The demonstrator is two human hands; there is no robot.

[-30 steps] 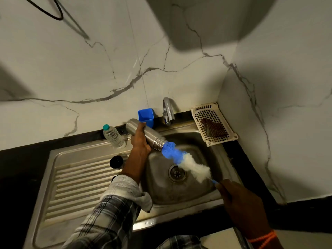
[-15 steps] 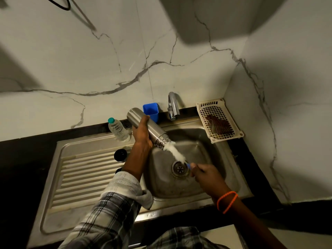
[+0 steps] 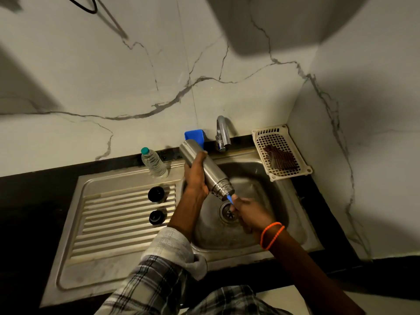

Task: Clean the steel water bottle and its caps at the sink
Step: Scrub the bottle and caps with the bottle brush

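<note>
Pushed deep since half a second ago, the bottle brush [image 3: 230, 198] now shows only a blue stub of handle at the mouth of the steel water bottle [image 3: 205, 169], its white bristles gone from sight. The left hand [image 3: 196, 176] wraps its fingers round the bottle's body, holding it tilted over the sink [image 3: 281, 201], mouth pointing toward 5 o'clock. The right hand [image 3: 248, 212], an orange band at its wrist, curls round the brush handle above the drain [image 3: 228, 212]. Two black caps [image 3: 156, 193] sit on the ribbed drainboard at 9 o'clock of the basin. A plastic bottle [image 3: 154, 163] stands near the wall, the tap [image 3: 222, 134] at 12 o'clock.
</note>
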